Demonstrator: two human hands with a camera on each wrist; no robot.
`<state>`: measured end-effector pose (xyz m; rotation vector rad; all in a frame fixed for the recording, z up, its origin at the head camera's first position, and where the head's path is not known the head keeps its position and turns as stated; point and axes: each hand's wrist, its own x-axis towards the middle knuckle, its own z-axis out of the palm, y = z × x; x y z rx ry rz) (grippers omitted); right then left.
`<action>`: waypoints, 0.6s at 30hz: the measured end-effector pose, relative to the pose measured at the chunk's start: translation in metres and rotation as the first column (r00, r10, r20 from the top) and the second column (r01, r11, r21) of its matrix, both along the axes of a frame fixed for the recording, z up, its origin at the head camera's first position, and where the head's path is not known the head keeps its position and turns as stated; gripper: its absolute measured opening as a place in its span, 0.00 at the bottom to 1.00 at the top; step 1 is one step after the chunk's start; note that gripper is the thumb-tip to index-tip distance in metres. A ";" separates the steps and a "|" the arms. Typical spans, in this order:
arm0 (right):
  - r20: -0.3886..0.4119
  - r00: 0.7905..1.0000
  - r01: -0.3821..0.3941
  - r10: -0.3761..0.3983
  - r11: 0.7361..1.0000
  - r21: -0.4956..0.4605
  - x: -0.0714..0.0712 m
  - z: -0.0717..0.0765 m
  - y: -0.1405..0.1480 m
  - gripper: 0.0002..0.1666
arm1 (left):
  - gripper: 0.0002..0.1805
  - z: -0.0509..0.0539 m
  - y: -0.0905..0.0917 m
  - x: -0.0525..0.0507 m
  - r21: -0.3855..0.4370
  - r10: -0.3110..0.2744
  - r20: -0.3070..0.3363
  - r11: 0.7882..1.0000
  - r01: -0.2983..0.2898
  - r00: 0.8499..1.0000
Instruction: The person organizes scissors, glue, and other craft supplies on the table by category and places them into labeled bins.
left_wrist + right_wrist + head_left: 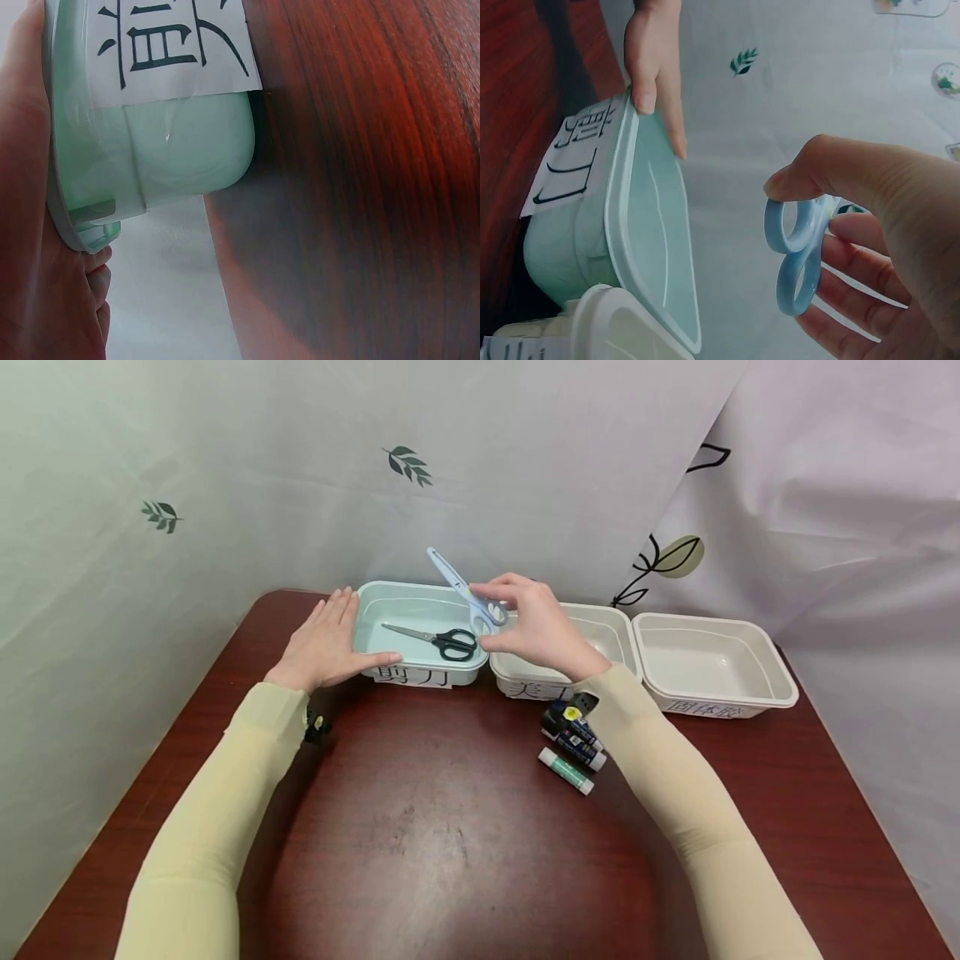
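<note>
My right hand (536, 625) holds light blue scissors (452, 577) above the right end of a pale green bin (416, 591). In the right wrist view, the thumb presses on the scissors' handle loops (784, 232), with the fingers behind them. Black-handled scissors (455, 645) lie inside the green bin, their blades pointing left. On the bin's left end rests my left hand (322, 639), fingers straight along the rim and thumb over the front edge. The left wrist view shows that hand against the bin's side (180, 142), by a white paper label (169, 45).
To the right stand two white bins, a middle one (600, 618) partly behind my right hand and another (712, 660) at the far right. A green-and-white glue stick (566, 771) and several dark tubes (573, 739) lie in front. A pale curtain (300, 468) hangs behind the table.
</note>
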<state>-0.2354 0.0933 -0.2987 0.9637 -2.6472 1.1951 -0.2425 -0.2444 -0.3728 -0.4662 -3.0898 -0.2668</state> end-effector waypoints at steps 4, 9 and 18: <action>0.023 1.000 -0.021 0.020 0.999 0.045 -0.015 -0.001 -0.012 0.40 | 0.70 0.000 0.000 -0.001 0.006 0.001 -0.003 1.000 -0.001 1.000; 0.031 0.999 -0.048 0.044 0.987 0.155 -0.032 -0.012 -0.028 0.39 | 0.70 -0.002 -0.001 0.000 0.007 0.003 -0.001 1.000 -0.003 1.000; 0.033 0.998 -0.060 0.054 0.971 0.232 -0.046 -0.023 -0.053 0.39 | 0.70 -0.003 -0.001 -0.002 0.012 0.004 -0.007 1.000 -0.004 1.000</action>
